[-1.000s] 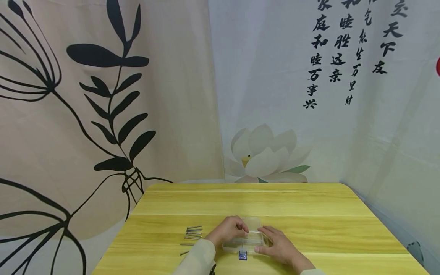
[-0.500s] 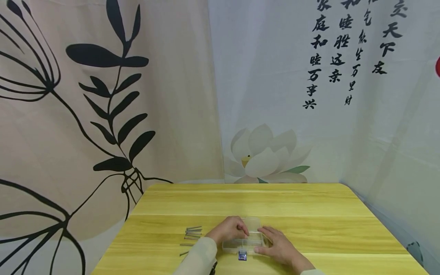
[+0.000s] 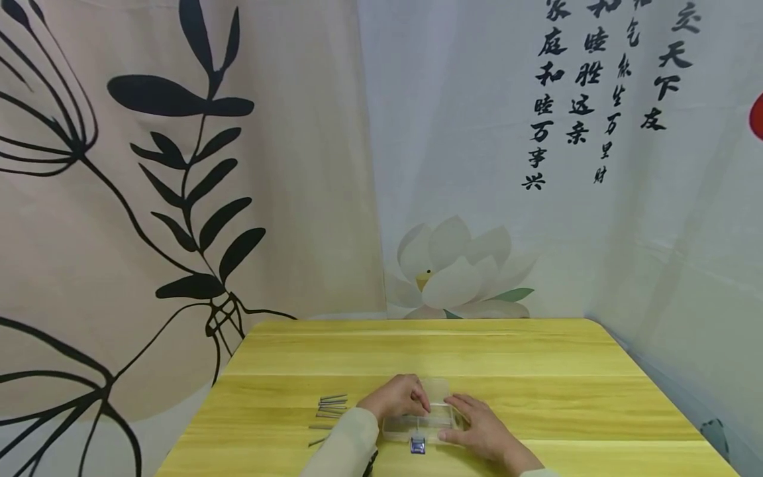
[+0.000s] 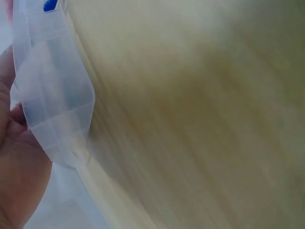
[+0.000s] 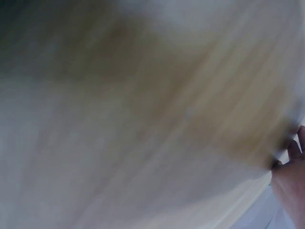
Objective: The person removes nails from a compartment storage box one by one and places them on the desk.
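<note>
A clear plastic compartment box [image 3: 398,432] with its lid [image 3: 436,387] raised at the back sits on the table before me. My left hand [image 3: 398,396] reaches over the box from the left, fingers bent down into it; whether they pinch anything I cannot tell. My right hand [image 3: 484,432] holds the box's right side, thumb in front and fingers behind. A small blue-purple square [image 3: 418,445] shows at the box's front edge. The left wrist view has the translucent box [image 4: 57,90] near the hand [image 4: 21,181]. The right wrist view catches only part of a hand [image 5: 289,183] at its edge.
Several thin grey metal nails or screws [image 3: 332,401] lie in a loose column left of the box, beside the left sleeve [image 3: 346,444]. The yellow wooden table [image 3: 536,358] ends at a printed curtain [image 3: 322,199].
Both hands keep their places at the box. The whole head view has shifted slightly to the left.
</note>
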Motion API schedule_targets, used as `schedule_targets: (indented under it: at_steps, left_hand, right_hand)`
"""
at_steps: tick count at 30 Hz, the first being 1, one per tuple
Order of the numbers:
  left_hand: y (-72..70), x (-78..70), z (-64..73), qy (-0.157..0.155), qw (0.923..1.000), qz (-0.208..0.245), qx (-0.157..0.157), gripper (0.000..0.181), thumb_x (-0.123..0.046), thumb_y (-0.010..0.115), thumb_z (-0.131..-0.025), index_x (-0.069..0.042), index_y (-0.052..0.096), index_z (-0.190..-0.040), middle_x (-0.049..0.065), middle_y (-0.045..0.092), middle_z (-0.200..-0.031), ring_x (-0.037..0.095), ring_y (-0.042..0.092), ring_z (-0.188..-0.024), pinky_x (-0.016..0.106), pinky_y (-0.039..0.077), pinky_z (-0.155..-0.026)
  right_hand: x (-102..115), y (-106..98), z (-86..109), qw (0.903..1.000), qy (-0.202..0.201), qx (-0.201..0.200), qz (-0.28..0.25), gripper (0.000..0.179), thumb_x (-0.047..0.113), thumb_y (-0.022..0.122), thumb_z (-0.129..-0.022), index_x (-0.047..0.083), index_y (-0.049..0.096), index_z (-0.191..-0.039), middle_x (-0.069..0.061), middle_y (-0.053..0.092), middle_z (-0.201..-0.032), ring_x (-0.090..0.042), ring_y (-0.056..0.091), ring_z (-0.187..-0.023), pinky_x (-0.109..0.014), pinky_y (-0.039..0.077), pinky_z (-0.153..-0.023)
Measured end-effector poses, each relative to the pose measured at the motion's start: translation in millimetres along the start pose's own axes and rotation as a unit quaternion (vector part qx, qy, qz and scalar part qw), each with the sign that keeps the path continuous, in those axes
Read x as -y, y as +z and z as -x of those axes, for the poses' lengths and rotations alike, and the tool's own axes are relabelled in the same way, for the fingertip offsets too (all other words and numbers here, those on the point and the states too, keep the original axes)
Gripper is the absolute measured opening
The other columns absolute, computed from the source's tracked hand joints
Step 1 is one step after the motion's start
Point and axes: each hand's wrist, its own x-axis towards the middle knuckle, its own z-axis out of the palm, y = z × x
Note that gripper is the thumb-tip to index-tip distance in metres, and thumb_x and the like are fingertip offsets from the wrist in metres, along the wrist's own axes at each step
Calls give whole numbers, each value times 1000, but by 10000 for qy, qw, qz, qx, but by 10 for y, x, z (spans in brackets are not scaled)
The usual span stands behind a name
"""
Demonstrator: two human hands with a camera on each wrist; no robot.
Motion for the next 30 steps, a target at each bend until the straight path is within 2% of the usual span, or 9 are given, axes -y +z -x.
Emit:
schedule_targets:
  at_steps: [8,14,20,25,30]
  left_hand:
    - [9,49,-30,464,9970,-626,29,7,-13,83,-82,-19,80,-80,-16,54,-85,-1,48,-75,18,45,-71]
    - [22,48,-43,802,9894,-1210,-29,5,-16,83,-82,-21,80,-82,-16,53,-83,-3,47,-74,15,44,-69]
    - [31,22,-31,901,9838,-1552,-44,3,-21,82,-83,-19,81,-85,-15,51,-82,-3,45,-72,14,41,-68]
    - [32,-6,-13,1062,9735,-2024,-20,5,-25,79,-85,-21,82,-84,-14,51,-84,-3,43,-74,13,39,-68]
    - [20,-26,6,1167,9715,-2064,-42,5,-23,80,-85,-20,81,-82,-14,52,-85,-3,43,-75,13,39,-69]
  right_hand:
    - [13,9,-11,10000,38,-2,-46,75,48,74,-86,6,50,-144,-24,41,-148,-57,31,-133,-76,28,-96]
    - [10,11,-9,9999,94,4,-73,76,48,74,-86,7,50,-144,-24,41,-149,-57,31,-133,-75,28,-96]
    - [12,6,-8,10000,49,-34,-37,75,48,74,-86,6,50,-144,-25,41,-148,-57,32,-132,-75,29,-96]
    - [12,5,-3,10000,23,-30,-35,75,47,74,-86,6,50,-144,-25,41,-148,-57,32,-132,-74,29,-97]
    - [9,7,-5,10000,12,-29,-31,75,47,74,-86,5,50,-143,-25,41,-147,-57,32,-132,-74,30,-97]
